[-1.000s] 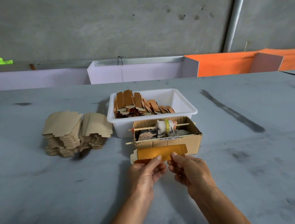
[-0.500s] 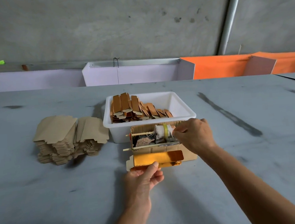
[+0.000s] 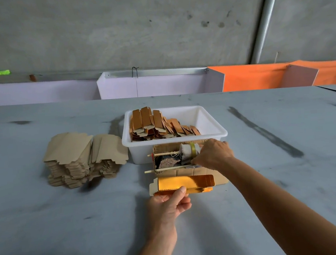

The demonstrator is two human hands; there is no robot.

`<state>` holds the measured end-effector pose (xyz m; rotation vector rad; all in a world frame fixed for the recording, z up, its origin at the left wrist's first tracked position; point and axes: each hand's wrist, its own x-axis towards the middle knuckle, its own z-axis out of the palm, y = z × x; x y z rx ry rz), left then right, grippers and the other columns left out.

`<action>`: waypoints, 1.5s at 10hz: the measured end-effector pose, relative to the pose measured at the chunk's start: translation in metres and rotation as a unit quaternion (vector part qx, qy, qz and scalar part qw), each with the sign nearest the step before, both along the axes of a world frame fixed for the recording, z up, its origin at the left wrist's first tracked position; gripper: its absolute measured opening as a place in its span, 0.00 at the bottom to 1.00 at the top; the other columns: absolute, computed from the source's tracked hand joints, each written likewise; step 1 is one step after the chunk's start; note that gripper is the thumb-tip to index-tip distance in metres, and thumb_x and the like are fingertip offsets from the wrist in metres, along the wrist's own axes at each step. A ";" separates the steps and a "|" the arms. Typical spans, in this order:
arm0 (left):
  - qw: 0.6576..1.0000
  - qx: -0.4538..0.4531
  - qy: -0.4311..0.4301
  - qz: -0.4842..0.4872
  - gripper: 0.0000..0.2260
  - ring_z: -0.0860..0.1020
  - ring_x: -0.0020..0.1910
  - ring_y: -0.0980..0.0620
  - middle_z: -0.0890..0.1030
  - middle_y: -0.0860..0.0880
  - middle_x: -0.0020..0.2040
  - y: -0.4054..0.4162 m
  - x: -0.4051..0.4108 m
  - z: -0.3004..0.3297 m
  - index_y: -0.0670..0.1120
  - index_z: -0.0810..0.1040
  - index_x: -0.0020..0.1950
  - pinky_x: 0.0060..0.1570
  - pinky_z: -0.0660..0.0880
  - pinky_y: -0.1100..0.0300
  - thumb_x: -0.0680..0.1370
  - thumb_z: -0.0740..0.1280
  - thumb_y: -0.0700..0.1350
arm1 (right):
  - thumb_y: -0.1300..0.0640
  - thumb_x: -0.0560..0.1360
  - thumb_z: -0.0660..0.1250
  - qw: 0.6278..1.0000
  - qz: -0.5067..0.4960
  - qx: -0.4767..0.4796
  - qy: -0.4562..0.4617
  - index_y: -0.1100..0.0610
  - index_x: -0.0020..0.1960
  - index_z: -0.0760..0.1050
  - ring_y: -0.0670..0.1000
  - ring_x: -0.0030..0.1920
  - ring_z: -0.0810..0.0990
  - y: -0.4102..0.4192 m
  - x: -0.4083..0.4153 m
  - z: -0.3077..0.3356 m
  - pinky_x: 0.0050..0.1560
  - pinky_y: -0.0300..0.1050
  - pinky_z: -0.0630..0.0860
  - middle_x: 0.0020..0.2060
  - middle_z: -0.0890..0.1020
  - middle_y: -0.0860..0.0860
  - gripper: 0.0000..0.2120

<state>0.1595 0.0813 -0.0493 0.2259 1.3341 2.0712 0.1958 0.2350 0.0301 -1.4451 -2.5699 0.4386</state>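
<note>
My left hand (image 3: pixel 170 203) pinches the near edge of a flat gold foil carton (image 3: pixel 185 183), thumb on top, holding it just in front of a small open cardboard box (image 3: pixel 203 172). That box holds a roll of tape (image 3: pixel 190 149) on a wooden stick (image 3: pixel 164 153), a second stick (image 3: pixel 166 169) and some dark scraps. My right hand (image 3: pixel 213 154) reaches into the box's right side with curled fingers, pinching something thin at the front stick; what it pinches is hidden.
A white plastic bin (image 3: pixel 212 133) behind the box holds several folded gold and brown cartons (image 3: pixel 159 126). A stack of flat brown card blanks (image 3: pixel 82 157) lies to the left. White and orange panels (image 3: pixel 155 83) line the grey table's far edge.
My right hand let go of the gold carton and moved up into the cardboard box, where it stays. My left hand alone keeps hold of the carton.
</note>
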 end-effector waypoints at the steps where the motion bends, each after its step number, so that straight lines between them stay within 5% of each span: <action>1: 1.000 -0.002 0.006 0.001 0.01 0.80 0.27 0.49 0.81 0.41 0.30 -0.001 0.000 0.000 0.36 0.79 0.40 0.28 0.78 0.59 0.71 0.70 0.32 | 0.51 0.68 0.71 1.000 -0.013 -0.017 0.011 0.58 0.50 0.73 0.54 0.51 0.75 0.001 -0.002 0.000 0.49 0.47 0.78 0.45 0.78 0.54 0.16; 11: 0.999 -0.022 0.037 -0.002 0.03 0.81 0.29 0.50 0.83 0.43 0.32 0.000 0.001 -0.003 0.39 0.80 0.41 0.29 0.78 0.59 0.70 0.72 0.35 | 0.57 0.68 0.72 0.987 -0.069 -0.113 0.087 0.55 0.49 0.68 0.54 0.50 0.77 0.005 -0.013 -0.004 0.57 0.51 0.76 0.40 0.74 0.51 0.16; 13: 0.999 -0.012 0.053 0.002 0.02 0.80 0.28 0.51 0.82 0.44 0.30 0.003 0.001 -0.006 0.39 0.81 0.39 0.30 0.78 0.61 0.71 0.71 0.33 | 0.58 0.68 0.72 0.985 -0.064 -0.123 0.103 0.55 0.45 0.68 0.48 0.37 0.73 0.006 -0.015 0.001 0.37 0.42 0.74 0.37 0.73 0.51 0.13; 15: 0.999 -0.008 0.049 0.004 0.05 0.81 0.32 0.54 0.83 0.48 0.32 0.009 0.003 -0.004 0.41 0.81 0.39 0.36 0.79 0.63 0.71 0.71 0.32 | 0.59 0.70 0.71 0.983 -0.052 -0.131 0.114 0.57 0.39 0.66 0.48 0.33 0.71 0.004 -0.019 0.007 0.29 0.39 0.67 0.33 0.72 0.52 0.12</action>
